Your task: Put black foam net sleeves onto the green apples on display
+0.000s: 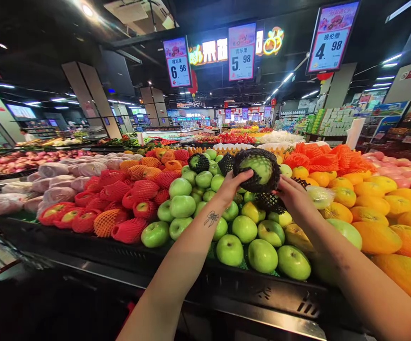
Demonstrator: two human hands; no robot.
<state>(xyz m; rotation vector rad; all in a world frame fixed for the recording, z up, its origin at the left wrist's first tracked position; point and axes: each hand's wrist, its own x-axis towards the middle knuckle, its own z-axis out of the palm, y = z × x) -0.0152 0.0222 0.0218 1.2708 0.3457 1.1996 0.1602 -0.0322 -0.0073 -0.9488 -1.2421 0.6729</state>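
Note:
Between my two hands is a green apple [261,166] in a black foam net, raised over the pile of green apples [244,228]. My left hand [234,183] grips it from the left, with its thumb on the net; its other fingers are hidden behind. My right hand [291,190] is closed at the right edge of the net, fingertips pinching its rim. A loose black foam net [270,201] lies on the apples just below. Another netted apple [199,162] rests at the back of the pile.
Left of the green apples are red-netted apples [134,196] and plastic-wrapped fruit [57,196]. Oranges [378,237] fill the right, with orange-red foam nets [328,160] behind. The black display edge [248,289] runs along the front. Price signs [241,52] hang overhead.

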